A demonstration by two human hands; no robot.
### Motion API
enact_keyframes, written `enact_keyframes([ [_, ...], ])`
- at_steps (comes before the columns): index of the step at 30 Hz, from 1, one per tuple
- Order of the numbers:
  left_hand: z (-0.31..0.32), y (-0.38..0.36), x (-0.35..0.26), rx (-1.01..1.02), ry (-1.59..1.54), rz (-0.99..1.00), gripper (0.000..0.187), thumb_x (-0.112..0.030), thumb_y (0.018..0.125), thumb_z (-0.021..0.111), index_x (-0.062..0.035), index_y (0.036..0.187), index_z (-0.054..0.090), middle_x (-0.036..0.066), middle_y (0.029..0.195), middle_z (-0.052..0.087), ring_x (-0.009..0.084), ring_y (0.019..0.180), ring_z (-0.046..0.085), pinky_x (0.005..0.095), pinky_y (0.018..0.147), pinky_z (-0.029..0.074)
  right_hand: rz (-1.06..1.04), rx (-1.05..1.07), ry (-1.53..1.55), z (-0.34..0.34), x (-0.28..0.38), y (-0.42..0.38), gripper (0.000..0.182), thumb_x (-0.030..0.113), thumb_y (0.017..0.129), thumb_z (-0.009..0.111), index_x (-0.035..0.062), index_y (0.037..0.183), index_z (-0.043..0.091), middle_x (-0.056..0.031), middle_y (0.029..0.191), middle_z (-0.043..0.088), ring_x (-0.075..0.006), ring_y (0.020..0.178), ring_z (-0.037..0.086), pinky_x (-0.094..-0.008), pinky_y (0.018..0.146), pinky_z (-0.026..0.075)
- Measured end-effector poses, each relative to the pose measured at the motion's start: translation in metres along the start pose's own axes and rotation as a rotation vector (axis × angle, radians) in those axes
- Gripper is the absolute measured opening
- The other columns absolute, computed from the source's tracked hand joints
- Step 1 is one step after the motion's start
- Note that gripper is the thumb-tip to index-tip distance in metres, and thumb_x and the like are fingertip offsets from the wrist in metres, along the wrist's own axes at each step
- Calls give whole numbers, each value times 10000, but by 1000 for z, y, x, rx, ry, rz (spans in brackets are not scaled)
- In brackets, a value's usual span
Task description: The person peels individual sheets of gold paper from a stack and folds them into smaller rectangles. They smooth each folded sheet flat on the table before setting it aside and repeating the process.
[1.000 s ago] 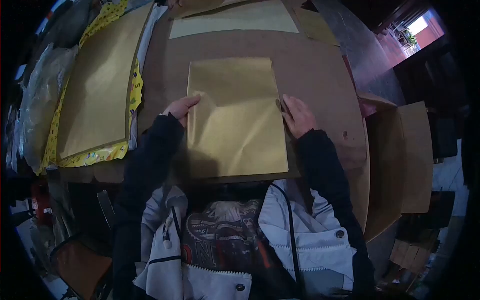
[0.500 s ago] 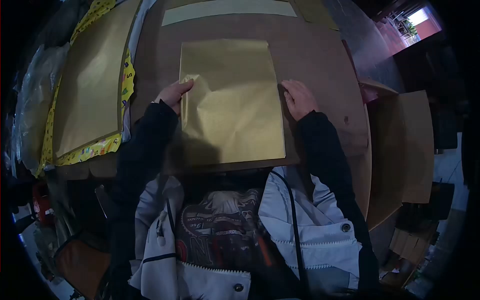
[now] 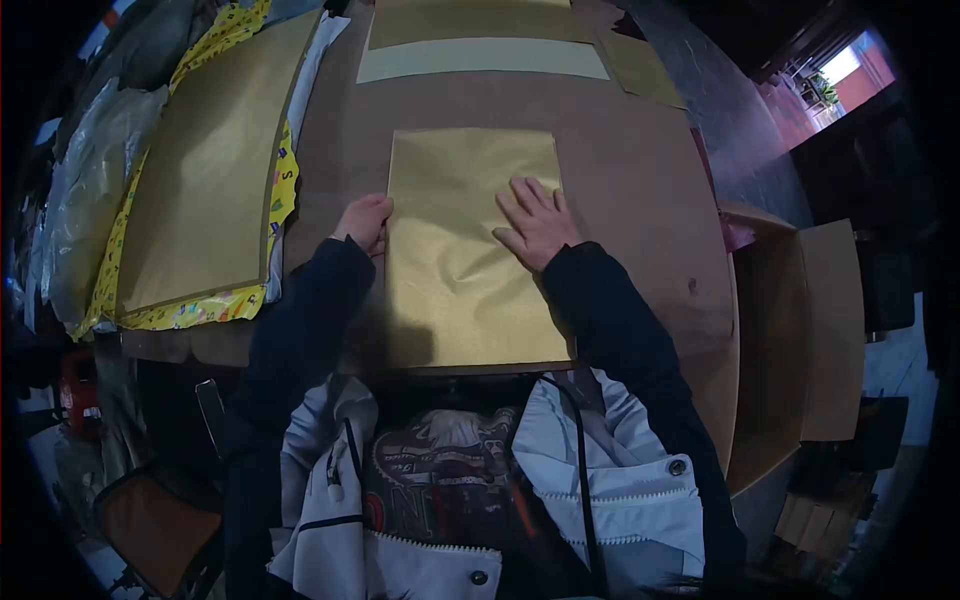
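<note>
Two hands hold the gold sheet (image 3: 455,250): right hand (image 3: 537,222) flat, fingers spread; left hand (image 3: 365,220) curled at its edge. Uneven pressure could crease it.

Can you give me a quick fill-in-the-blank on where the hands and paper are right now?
The right hand lies flat on the ____ sheet.
The left hand touches that sheet's ____ edge.
The sheet lies on a ____ tabletop.
Missing words: gold; left; brown
</note>
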State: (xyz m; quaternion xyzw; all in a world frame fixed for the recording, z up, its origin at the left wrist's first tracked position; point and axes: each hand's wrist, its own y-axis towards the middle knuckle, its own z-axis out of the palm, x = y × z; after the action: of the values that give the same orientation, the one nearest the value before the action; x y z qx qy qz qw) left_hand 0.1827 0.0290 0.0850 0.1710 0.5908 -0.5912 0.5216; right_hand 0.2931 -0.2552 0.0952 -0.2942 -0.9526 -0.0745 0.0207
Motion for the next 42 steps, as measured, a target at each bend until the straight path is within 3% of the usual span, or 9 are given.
enact_keyframes([
  [5, 11, -64, 3, 191, 52, 285, 401, 17, 917, 426, -69, 1295, 526, 64, 998, 645, 135, 867, 623, 249, 676, 498, 148, 99, 73, -5, -33, -5, 573, 466, 945, 431, 134, 1412, 408, -107, 1531, 274, -284, 1438, 181, -553, 1140, 155],
  [8, 5, -95, 2, 79, 1463, 971, 406, -74, 842, 589, -108, 1247, 582, 114, 1089, 626, 280, 1025, 607, 355, 912, 471, 133, 76, 81, -3, -36, -7, 561, 457, 948, 439, 133, 1405, 416, -104, 1530, 278, -283, 1439, 179, -554, 1142, 152],
  [11, 20, -102, 19, -393, 1581, 1132, 439, -122, 800, 607, -235, 1224, 606, 167, 1355, 438, 360, 1263, 413, 616, 995, 327, 130, 89, 97, -6, -35, -6, 533, 437, 956, 437, 135, 1396, 428, -102, 1528, 282, -284, 1435, 191, -555, 1138, 168],
  [14, 7, -85, 23, -183, 1701, 1215, 455, -142, 803, 583, -255, 1243, 593, 140, 1437, 375, 378, 1339, 337, 674, 995, 280, 73, 52, 103, -9, -51, -12, 452, 317, 950, 469, 134, 1364, 460, -106, 1491, 345, -298, 1409, 260, -560, 1117, 230],
  [17, -3, -83, 16, 92, 1591, 1018, 464, -143, 804, 615, -196, 1264, 580, 114, 1425, 434, 339, 1346, 366, 587, 1044, 297, 8, 110, 98, -17, -65, -26, 506, 41, 845, 508, 117, 1344, 478, -120, 1420, 441, -332, 1362, 352, -534, 1082, 303],
  [19, -13, -78, 12, 235, 1294, 914, 480, -145, 815, 635, -136, 1289, 561, 117, 1334, 540, 327, 1310, 431, 456, 1076, 335, -11, 51, 73, -28, -64, -45, 517, 36, 841, 508, 112, 1351, 471, -129, 1426, 434, -351, 1365, 341, -535, 1080, 301],
  [28, -9, -97, 17, 342, 1258, 1008, 433, -89, 770, 655, -125, 1200, 613, 125, 1294, 564, 324, 1253, 495, 448, 1004, 420, -330, 31, 319, -8, -64, -67, 339, 216, 902, 554, 144, 1230, 595, -108, 1362, 524, -356, 1364, 355, -611, 1084, 263],
  [36, -15, -99, 38, 131, 1170, 1104, 205, -91, 762, 669, -75, 965, 649, 111, 1035, 660, 311, 1009, 622, 404, 845, 503, -159, 60, 574, -11, -57, -83, 272, 168, 882, 553, 142, 1138, 637, -77, 1352, 547, -336, 1356, 382, -641, 1098, 183],
  [42, 4, -82, 30, -289, 1177, 560, 298, -202, 821, 666, -63, 1075, 596, 177, 803, 658, 379, 811, 638, 450, 684, 506, 299, -197, 804, -20, -18, -70, 253, 197, 879, 600, 38, 1075, 612, -174, 1092, 621, -349, 1073, 549, -481, 1024, 335],
])
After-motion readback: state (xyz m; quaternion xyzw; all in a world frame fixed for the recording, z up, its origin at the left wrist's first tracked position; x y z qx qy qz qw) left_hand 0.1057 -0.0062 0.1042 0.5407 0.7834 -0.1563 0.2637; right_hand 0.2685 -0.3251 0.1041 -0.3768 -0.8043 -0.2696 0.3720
